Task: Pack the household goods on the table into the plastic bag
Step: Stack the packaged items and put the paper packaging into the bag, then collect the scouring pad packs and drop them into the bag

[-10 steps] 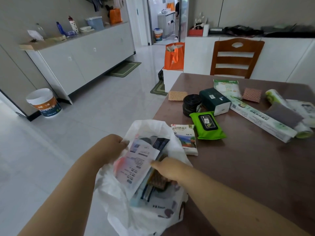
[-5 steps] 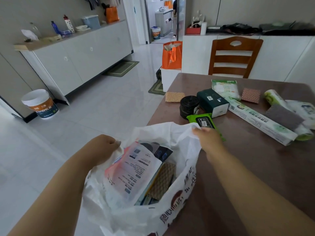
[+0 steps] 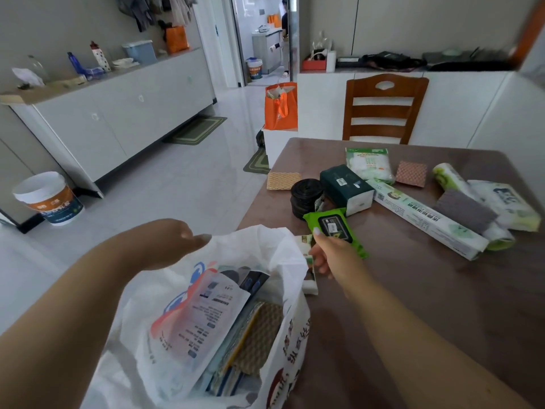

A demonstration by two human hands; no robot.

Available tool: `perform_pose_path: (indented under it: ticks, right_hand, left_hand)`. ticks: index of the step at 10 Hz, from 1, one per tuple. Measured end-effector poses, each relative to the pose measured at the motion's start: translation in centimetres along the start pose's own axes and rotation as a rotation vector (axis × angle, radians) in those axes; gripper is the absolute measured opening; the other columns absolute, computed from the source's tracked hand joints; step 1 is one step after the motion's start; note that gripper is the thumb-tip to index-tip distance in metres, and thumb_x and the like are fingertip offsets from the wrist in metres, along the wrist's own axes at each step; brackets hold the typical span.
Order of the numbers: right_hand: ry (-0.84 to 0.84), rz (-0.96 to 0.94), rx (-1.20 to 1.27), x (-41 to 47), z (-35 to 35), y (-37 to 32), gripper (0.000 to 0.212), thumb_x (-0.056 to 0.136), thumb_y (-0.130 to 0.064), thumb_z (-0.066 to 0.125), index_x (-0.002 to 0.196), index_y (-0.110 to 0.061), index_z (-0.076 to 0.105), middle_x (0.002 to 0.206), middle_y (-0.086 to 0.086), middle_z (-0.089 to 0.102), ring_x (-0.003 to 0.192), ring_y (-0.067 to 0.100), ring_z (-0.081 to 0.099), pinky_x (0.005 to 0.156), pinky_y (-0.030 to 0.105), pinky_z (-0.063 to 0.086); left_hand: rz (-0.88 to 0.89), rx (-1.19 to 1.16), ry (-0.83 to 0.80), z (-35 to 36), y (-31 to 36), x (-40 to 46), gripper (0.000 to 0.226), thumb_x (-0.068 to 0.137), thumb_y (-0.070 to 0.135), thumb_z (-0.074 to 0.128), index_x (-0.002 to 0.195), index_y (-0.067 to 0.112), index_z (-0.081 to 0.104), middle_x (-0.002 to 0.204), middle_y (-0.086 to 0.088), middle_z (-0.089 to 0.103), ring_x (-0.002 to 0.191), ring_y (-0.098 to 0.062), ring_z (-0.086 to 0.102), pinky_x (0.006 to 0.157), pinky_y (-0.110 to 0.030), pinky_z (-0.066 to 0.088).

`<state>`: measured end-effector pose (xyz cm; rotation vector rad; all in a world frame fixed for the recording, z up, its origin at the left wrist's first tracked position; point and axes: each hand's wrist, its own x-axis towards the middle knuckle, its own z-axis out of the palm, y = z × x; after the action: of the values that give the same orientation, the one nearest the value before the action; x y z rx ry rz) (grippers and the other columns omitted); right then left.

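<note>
Head view: white plastic bag (image 3: 206, 335) fills lower centre, mouth open, packets inside, hanging off the table (image 3: 442, 290) edge. Left hand (image 3: 174, 240) at bag's upper-left rim, fingers extended, relaxed, grasping nothing. Right hand (image 3: 330, 255), just right of the bag, pinches the green wipes pack (image 3: 333, 228) w/ thumb on top. Other goods lie upper right, well apart.

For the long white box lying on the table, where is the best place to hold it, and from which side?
Grip the long white box around its middle, from above, fingers across the two long sides. It lies flat and narrow. Its far end is crowded by the grey sponge and green roll, so avoid that end.
</note>
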<state>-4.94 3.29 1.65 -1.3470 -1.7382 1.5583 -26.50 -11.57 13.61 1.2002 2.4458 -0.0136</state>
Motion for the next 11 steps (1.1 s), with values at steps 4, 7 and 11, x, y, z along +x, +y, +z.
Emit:
perform_pose_path:
  ticks: [4,7,11]
  right_hand:
    - [0.117,0.109,0.045,3.1,-7.3,2.2,0.035,0.097,-0.032,0.047,0.070,-0.012,0.056,0.061,0.003,0.052,0.049,0.013,0.047,0.044,0.021,0.034]
    - [0.226,0.156,0.009,6.3,-14.6,4.4,0.036,0.093,-0.029,0.051,0.060,-0.015,0.053,0.051,0.002,0.050,0.040,0.012,0.046,0.045,0.024,0.033]
    - [0.815,0.160,-0.610,13.6,-29.2,6.4,0.047,0.080,-0.030,0.064,0.120,-0.008,0.054,0.123,0.016,0.059,0.116,0.036,0.050,0.094,0.043,0.043]
  left_hand:
    - [0.299,-0.272,-0.009,-2.7,17.8,3.1,0.054,0.095,0.052,0.042,0.112,0.005,0.064,0.111,-0.014,0.067,0.100,-0.029,0.065,0.092,-0.043,0.053]
    - [0.245,-0.440,-0.069,2.2,29.3,8.7,0.055,0.097,0.014,0.048,0.148,0.009,0.030,0.100,-0.018,0.059,0.089,-0.027,0.055,0.079,-0.034,0.051]
    - [0.194,-0.599,-0.338,11.6,38.0,15.2,0.038,0.096,0.031,0.051,0.123,0.005,0.058,0.090,-0.010,0.064,0.090,-0.025,0.067,0.073,-0.035,0.060]
